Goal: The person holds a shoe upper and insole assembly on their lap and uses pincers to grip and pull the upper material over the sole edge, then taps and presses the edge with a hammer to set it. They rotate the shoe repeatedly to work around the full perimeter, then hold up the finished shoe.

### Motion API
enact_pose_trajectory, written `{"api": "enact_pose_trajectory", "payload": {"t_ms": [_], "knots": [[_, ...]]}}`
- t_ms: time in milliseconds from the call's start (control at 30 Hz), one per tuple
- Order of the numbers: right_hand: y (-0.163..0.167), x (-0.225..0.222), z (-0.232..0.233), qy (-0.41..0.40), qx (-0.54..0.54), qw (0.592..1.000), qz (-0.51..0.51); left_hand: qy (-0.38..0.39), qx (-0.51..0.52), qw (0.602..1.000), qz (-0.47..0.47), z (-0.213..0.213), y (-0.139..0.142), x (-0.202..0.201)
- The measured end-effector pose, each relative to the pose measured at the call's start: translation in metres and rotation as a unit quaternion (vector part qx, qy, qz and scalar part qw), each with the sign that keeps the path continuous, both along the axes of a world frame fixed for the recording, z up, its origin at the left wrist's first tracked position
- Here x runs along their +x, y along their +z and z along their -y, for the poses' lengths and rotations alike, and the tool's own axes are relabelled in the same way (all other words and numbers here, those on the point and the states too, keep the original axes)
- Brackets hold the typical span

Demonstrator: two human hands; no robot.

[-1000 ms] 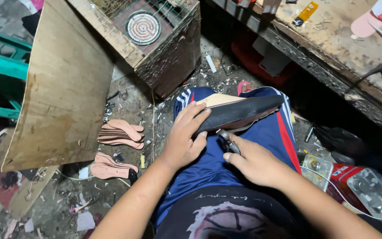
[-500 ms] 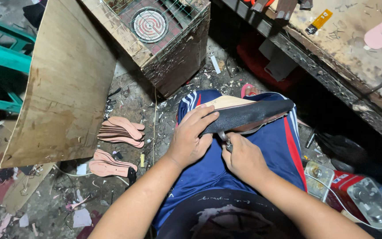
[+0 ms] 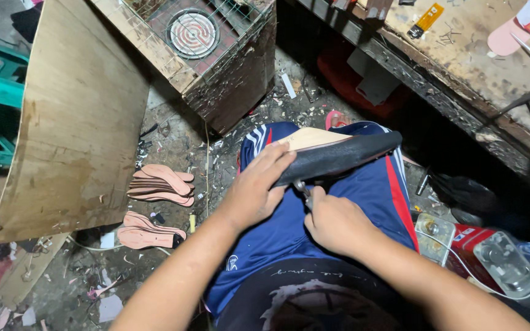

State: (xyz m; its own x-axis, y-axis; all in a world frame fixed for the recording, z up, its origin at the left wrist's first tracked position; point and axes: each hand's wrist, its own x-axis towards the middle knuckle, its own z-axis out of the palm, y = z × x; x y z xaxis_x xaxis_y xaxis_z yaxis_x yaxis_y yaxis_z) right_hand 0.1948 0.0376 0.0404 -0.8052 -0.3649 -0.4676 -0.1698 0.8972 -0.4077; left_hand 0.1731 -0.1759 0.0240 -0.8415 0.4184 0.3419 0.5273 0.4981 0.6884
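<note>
a seated person's left hand (image 3: 254, 195) grips a black shoe upper on its tan last (image 3: 337, 153), resting across the lap, fingers closed over its side. the right hand (image 3: 335, 222) is closed around a small metal tool (image 3: 302, 189) at the lower edge; lasting appears under way, calling for steady pulls. pink insoles (image 3: 157, 184) lie stacked on the floor; a wire-caged box (image 3: 216, 55) holds a coil burner (image 3: 190, 33).

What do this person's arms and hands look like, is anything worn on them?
Both forearms are bare: no sleeves show, and no gloves, watch or rings that I can make out. The left hand and right hand are uncovered, with short nails. Clothing only appears lower down: a dark printed shirt and blue shorts.
</note>
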Motion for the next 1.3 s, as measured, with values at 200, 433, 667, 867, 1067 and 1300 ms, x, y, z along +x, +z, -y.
{"api": "enact_pose_trajectory", "payload": {"t_ms": [200,433,667,867,1067,1300], "knots": [[0.001,-0.003,0.01,0.0,-0.008,1.0,0.004,-0.027,-0.063,0.995,0.069,0.005,-0.002,-0.016],[0.024,0.002,0.013,0.005,0.013,1.0,-0.004,-0.007,-0.1,0.99,0.101,-0.003,0.007,-0.021],[0.042,0.004,-0.033,-0.031,-0.045,0.998,0.017,-0.004,-0.179,0.979,0.097,-0.02,0.013,-0.027],[0.047,-0.008,-0.097,-0.269,-0.307,0.887,0.217,-0.083,-0.201,0.974,0.072,-0.022,0.017,-0.037],[0.017,0.008,-0.103,-0.424,-0.451,0.694,0.368,-0.064,-0.3,0.95,0.065,-0.04,0.026,-0.044],[0.01,-0.012,-0.096,-0.424,-0.472,0.692,0.346,-0.011,-0.086,0.996,-0.023,-0.102,0.014,-0.046]]}}
